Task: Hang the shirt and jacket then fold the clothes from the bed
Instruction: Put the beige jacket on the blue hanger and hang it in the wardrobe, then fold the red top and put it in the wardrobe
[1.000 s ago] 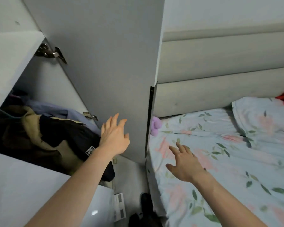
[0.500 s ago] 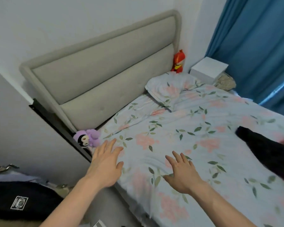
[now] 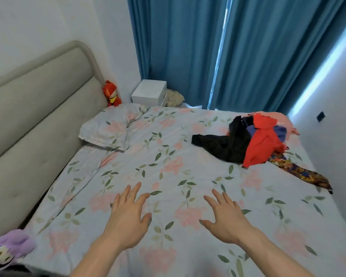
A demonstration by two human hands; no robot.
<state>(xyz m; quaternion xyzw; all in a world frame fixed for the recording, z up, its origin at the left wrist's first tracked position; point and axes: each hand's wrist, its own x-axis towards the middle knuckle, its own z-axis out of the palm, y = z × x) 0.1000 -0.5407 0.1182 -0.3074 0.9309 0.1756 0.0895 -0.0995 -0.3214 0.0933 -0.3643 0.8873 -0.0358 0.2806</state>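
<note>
A heap of clothes lies at the far right of the bed (image 3: 128, 176): a black garment (image 3: 226, 144), a red one (image 3: 264, 142), something pink (image 3: 282, 120), a blue piece (image 3: 280, 132) and a dark patterned cloth (image 3: 300, 172) trailing toward the right edge. My left hand (image 3: 128, 214) and my right hand (image 3: 226, 218) hover over the floral sheet near the front, fingers spread, holding nothing. Both are well short of the heap.
A floral pillow (image 3: 106, 130) lies by the grey padded headboard (image 3: 32, 116). A red plush toy (image 3: 111, 93) and a white box (image 3: 149, 92) stand in the far corner before blue curtains (image 3: 218, 50). A purple plush toy (image 3: 6, 250) sits at the lower left.
My view has swung right from the open wardrobe to the bed. The clothes heap has come fully into sight. Both hands stay spread and have come to hover over the sheet.
</note>
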